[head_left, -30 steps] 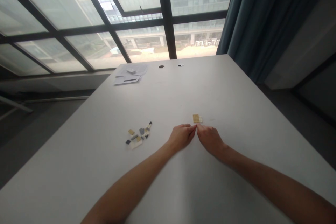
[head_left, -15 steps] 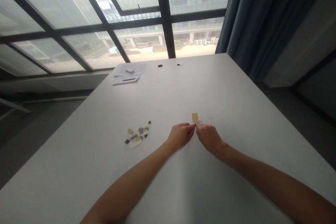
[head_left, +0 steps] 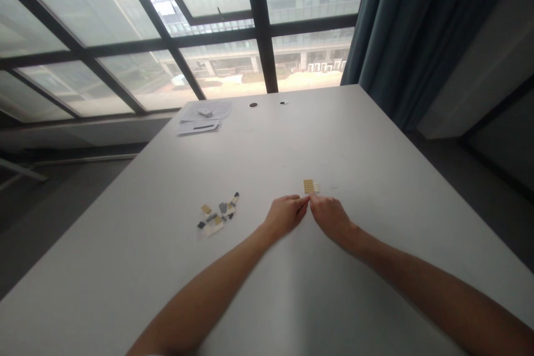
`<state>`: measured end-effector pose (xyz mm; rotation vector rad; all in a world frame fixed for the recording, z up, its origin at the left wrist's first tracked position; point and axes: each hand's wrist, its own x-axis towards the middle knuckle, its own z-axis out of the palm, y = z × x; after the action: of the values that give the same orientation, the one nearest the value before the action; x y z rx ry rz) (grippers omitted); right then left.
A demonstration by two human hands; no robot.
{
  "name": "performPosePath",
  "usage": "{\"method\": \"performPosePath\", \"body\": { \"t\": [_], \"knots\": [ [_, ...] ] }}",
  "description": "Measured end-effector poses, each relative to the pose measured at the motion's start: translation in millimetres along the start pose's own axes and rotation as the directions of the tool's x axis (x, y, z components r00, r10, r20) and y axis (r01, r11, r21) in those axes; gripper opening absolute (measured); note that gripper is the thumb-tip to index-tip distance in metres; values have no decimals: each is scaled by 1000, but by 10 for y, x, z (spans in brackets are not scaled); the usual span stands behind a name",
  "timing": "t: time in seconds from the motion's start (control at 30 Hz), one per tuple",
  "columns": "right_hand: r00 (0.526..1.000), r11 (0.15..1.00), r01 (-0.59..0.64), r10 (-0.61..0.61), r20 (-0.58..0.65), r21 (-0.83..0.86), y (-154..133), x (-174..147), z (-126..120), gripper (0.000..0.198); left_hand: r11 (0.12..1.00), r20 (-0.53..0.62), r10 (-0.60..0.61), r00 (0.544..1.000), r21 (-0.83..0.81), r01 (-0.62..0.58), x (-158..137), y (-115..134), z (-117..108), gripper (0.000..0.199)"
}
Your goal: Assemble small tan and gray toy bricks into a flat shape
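Note:
A small flat piece made of tan and white toy-brick plates (head_left: pixel 308 184) lies on the white table in front of me, its tan part on the left. My left hand (head_left: pixel 287 213) is closed, with its fingertips at the near edge of that piece. From the other side my right hand (head_left: pixel 331 214) is closed too, its index finger touching the same edge. The fingertips of both hands meet there, and they hide whatever small part lies between them.
Left of my hands is a loose pile of toy bricks (head_left: pixel 214 218) in tan, grey, black and white. Papers (head_left: pixel 199 126) with a small white object (head_left: pixel 205 113) lie at the table's far left corner. Two round holes sit near the far edge, before the windows. A blue curtain (head_left: pixel 384 39) hangs right.
The view has shifted very slightly, so everything on the table sits a little further left. Both hands keep their place at the piece's near edge.

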<state>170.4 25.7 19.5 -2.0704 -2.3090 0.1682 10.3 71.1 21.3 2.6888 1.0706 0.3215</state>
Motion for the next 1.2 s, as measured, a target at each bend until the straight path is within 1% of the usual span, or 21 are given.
{"method": "performPosePath", "body": {
  "t": [0.3, 0.63, 0.97, 1.2],
  "knots": [
    [1000, 999, 6, -6, -3, -32, 3, 3, 16, 28, 1000, -2, -1, 1000, 3, 1, 2, -14, 14, 32],
    [1000, 1000, -13, 13, -7, -16, -7, 8, 4, 29, 1000, 7, -5, 1000, -14, 5, -1, -8, -5, 34],
    [999, 999, -46, 45, 22, 16, 3, 33, -40, 29, 1000, 11, -19, 1000, -21, 20, 5, 3, -7, 33],
    [999, 1000, -30, 30, 36, 7, 16, 42, -47, 30, 999, 15, -17, 1000, -31, 18, 9, 0, 2, 33]
  ]
}}
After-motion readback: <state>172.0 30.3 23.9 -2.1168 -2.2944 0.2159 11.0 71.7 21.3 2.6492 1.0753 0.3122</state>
